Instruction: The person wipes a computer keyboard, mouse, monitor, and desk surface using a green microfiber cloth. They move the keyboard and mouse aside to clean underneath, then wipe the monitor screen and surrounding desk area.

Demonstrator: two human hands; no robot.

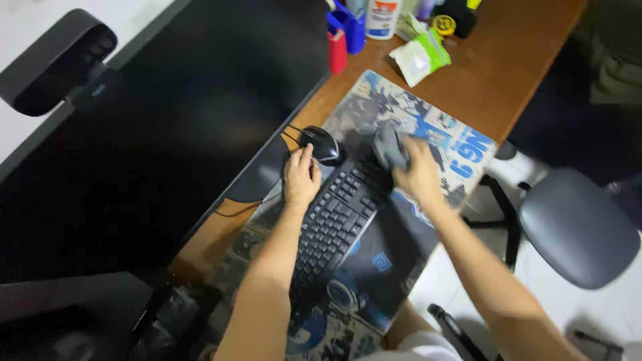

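A brown wooden desk (515,73) runs toward twelve o'clock, a large dark monitor (154,140) fills nine o'clock, and a grey padded stool (578,227) stands on pale floor (588,314) at four o'clock.

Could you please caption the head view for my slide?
Right hand presses grey cloth on black keyboard; left hand beside black mouse.

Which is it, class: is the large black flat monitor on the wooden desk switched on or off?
It looks off: the large black flat monitor has a wholly dark screen showing only faint reflections. Standby cannot be excluded.
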